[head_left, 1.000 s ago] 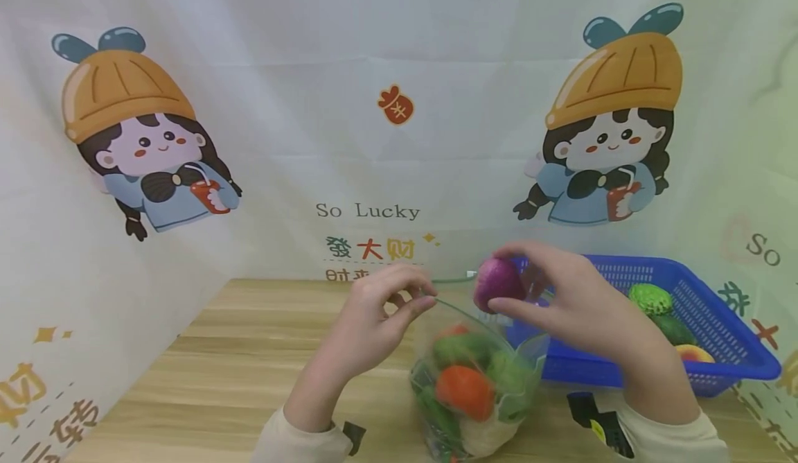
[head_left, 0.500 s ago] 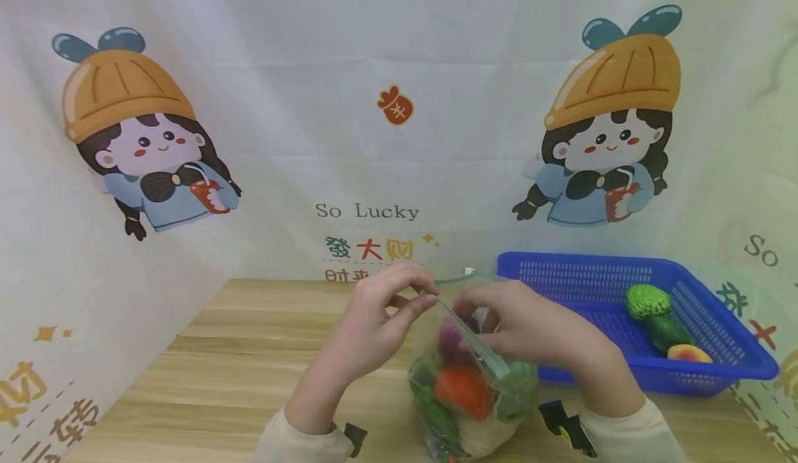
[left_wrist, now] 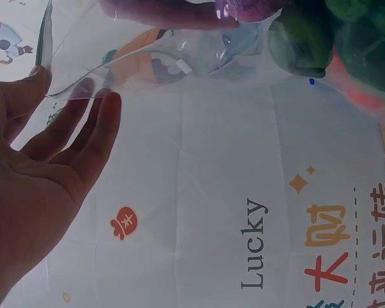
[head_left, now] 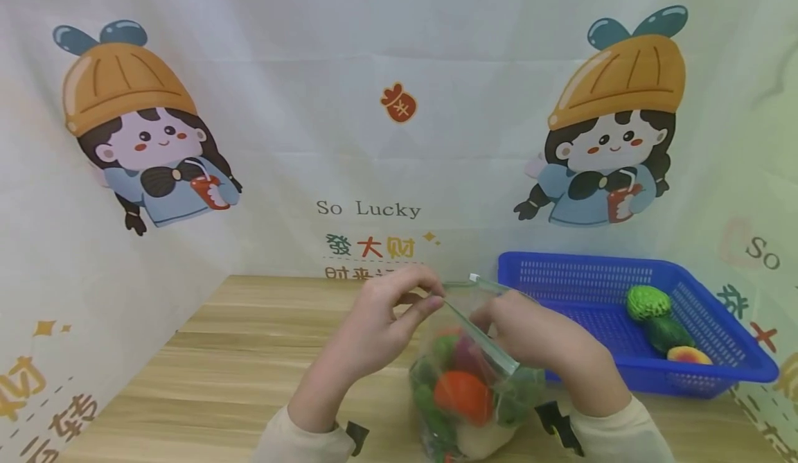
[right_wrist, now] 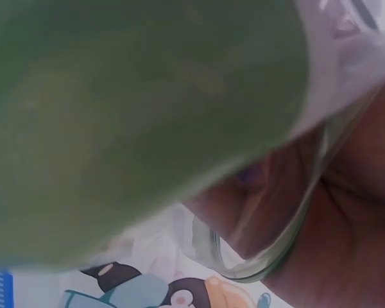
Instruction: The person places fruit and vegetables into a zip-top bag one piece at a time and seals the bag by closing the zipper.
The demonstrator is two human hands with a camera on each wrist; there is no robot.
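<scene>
My left hand (head_left: 383, 328) pinches the green zip rim of a clear bag (head_left: 495, 355) between thumb and finger, keeping its mouth apart. My right hand (head_left: 542, 331) reaches into that mouth, its fingers partly behind the plastic. A purple onion-like vegetable (head_left: 469, 355) lies in the bag below the right fingertips; in the left wrist view one straight finger lies close against the purple vegetable (left_wrist: 250, 8). Beneath it sit a red tomato (head_left: 463, 397), a pale vegetable (head_left: 483, 441) and several green ones (head_left: 433, 407). Blurred green fills much of the right wrist view.
A blue plastic basket (head_left: 580, 263) stands at the right against the printed cloth. It holds a bumpy green item (head_left: 648, 302), a dark green one (head_left: 668, 333) and a yellow-red fruit (head_left: 688, 356). The wooden table (head_left: 237, 373) extends left of the bag.
The right hand has carried the purple vegetable from beside the basket down into the bag, where it now lies lower, below the fingers. The left hand keeps its pinch on the rim.
</scene>
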